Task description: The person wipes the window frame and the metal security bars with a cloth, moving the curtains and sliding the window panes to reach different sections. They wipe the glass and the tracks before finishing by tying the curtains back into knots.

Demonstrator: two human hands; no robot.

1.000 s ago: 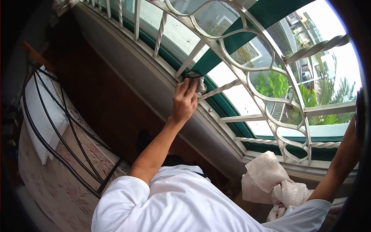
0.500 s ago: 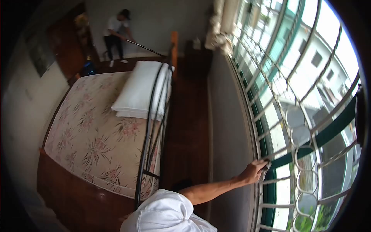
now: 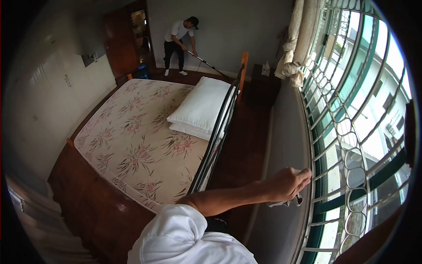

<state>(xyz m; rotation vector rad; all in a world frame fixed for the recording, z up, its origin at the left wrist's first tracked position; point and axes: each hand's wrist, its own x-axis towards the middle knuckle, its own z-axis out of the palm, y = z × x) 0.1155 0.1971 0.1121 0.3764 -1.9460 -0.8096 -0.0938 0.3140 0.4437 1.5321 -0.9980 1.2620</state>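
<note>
Left hand (image 3: 286, 184) at 4 o'clock, fingers curled closed on a grey cloth (image 3: 278, 203). Cloth pokes out at the hand's 6 o'clock, near the window grille (image 3: 345, 167) at 3. Can't tell if the hand touches the frame. Right hand out of view, can't tell its fingers. Floral mattress (image 3: 127, 145) at 9 o'clock. Co-worker (image 3: 179, 33) at 11, gripping a long pole (image 3: 206, 64).

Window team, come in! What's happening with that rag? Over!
Left grip closed on grey rag; right grip out of view. Rag hanging below left grip. Metal grille covering window.
</note>
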